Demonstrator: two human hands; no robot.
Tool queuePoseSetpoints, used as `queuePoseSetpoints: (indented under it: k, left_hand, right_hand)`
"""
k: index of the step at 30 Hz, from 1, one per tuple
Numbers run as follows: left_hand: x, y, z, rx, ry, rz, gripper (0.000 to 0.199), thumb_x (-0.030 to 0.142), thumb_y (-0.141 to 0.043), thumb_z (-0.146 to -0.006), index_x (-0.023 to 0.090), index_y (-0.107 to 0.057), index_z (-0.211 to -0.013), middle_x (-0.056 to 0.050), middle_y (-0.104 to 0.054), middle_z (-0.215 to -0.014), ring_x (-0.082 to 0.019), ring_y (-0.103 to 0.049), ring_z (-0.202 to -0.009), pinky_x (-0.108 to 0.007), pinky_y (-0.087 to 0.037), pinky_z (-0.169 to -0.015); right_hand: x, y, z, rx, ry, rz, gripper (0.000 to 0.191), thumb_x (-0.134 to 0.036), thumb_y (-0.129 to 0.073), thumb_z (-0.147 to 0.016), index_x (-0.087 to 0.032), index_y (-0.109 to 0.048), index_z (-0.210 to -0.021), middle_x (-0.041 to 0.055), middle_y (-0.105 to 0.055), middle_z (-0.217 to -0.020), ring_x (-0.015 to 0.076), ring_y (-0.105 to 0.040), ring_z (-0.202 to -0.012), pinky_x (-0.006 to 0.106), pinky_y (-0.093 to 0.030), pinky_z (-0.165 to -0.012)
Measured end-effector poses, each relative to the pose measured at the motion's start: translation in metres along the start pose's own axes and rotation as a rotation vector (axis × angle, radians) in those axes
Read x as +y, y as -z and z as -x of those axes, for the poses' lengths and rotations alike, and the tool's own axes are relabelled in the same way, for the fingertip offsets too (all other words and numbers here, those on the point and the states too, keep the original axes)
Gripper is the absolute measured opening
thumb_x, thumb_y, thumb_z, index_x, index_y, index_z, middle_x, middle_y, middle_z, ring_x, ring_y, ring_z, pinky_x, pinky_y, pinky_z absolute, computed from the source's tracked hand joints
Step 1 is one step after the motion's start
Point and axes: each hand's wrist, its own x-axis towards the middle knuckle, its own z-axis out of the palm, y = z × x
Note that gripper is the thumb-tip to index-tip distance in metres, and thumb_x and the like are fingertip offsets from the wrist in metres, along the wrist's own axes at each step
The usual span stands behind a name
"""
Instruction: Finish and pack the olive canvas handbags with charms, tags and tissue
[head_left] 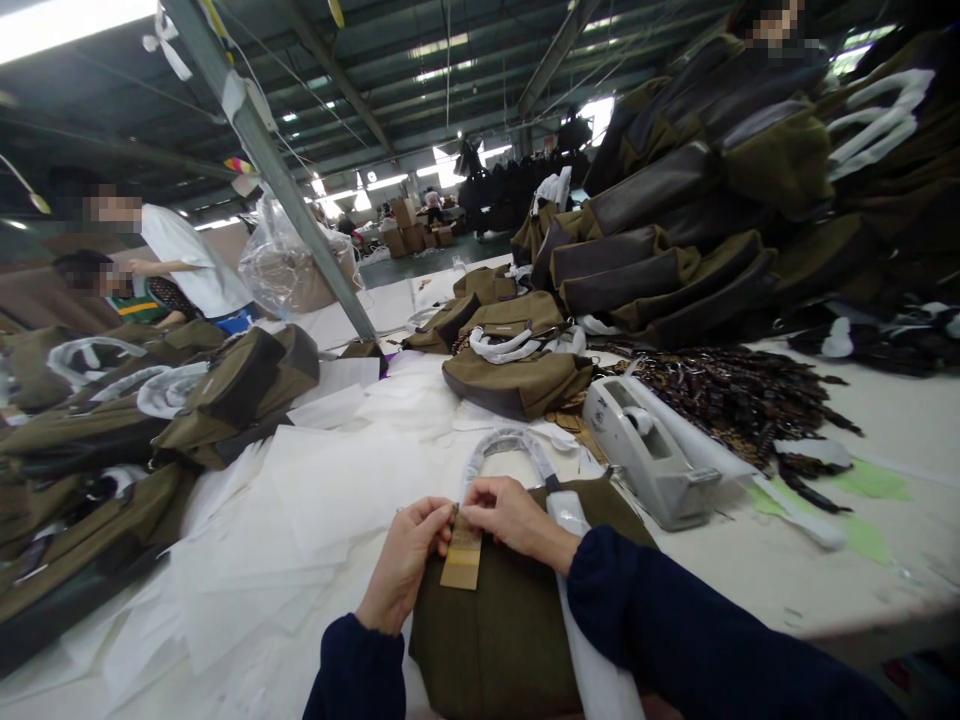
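Observation:
An olive-green handbag (495,630) lies on the table right in front of me, its wrapped handle (510,440) standing up at the far side. Over the bag's upper edge hangs a tan cardboard hang tag (461,570) with a yellow band. My left hand (411,550) pinches the top of this tag between thumb and finger. My right hand (514,515) is closed at the same spot, its fingertips close beside the left ones; what exactly they grip there is too small to make out. A white-wrapped strap (592,620) runs down the bag under my right wrist.
A grey tape dispenser (649,450) stands to the right, near a heap of dark brown tags or straps (720,400). White paper sheets (262,530) spread leftward. Olive bags pile up at left (225,390) and right (645,250). A metal post (277,180) rises beyond; two people work behind it.

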Motion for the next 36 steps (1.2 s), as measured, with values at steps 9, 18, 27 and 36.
queuePoseSetpoints:
  k: [9,18,27,36]
  left_hand:
    - [-0.003,-0.003,-0.003,0.013,0.023,0.128,0.028,0.034,-0.081,-0.066,0.011,-0.067,-0.073,0.002,-0.057,-0.059,-0.005,-0.046,-0.049,-0.018,-0.037,-0.048]
    - [-0.006,-0.008,-0.003,0.059,0.036,0.207,0.029,0.032,-0.083,-0.063,0.01,-0.068,-0.074,0.001,-0.06,-0.063,-0.006,-0.05,-0.052,-0.018,-0.043,-0.05]
    - [-0.006,-0.009,-0.003,0.061,0.036,0.243,0.025,0.029,-0.082,-0.065,0.009,-0.068,-0.075,0.002,-0.06,-0.062,-0.005,-0.05,-0.052,-0.018,-0.044,-0.051]
    - [-0.008,-0.01,-0.004,0.081,0.041,0.252,0.027,0.029,-0.083,-0.063,0.009,-0.067,-0.074,0.001,-0.06,-0.06,-0.005,-0.051,-0.05,-0.018,-0.045,-0.049]
  right_hand:
    - [0.002,-0.003,-0.001,0.052,0.021,0.024,0.007,-0.019,-0.062,-0.075,-0.018,-0.06,-0.068,-0.0036,-0.058,-0.056,0.0101,-0.047,-0.052,0.021,-0.031,-0.049]
    - [0.003,-0.006,-0.001,0.104,0.025,0.057,0.007,-0.016,-0.061,-0.072,-0.018,-0.059,-0.066,-0.0029,-0.058,-0.057,0.0109,-0.049,-0.055,0.021,-0.032,-0.051]
    - [-0.008,-0.005,0.003,0.132,0.022,0.08,0.009,-0.014,-0.061,-0.072,-0.017,-0.06,-0.064,-0.0017,-0.06,-0.057,0.0116,-0.051,-0.056,0.022,-0.034,-0.051]
    - [-0.011,-0.007,0.006,0.156,0.029,0.085,0.011,-0.012,-0.06,-0.073,-0.017,-0.059,-0.063,-0.002,-0.06,-0.056,0.0116,-0.053,-0.054,0.021,-0.035,-0.051]
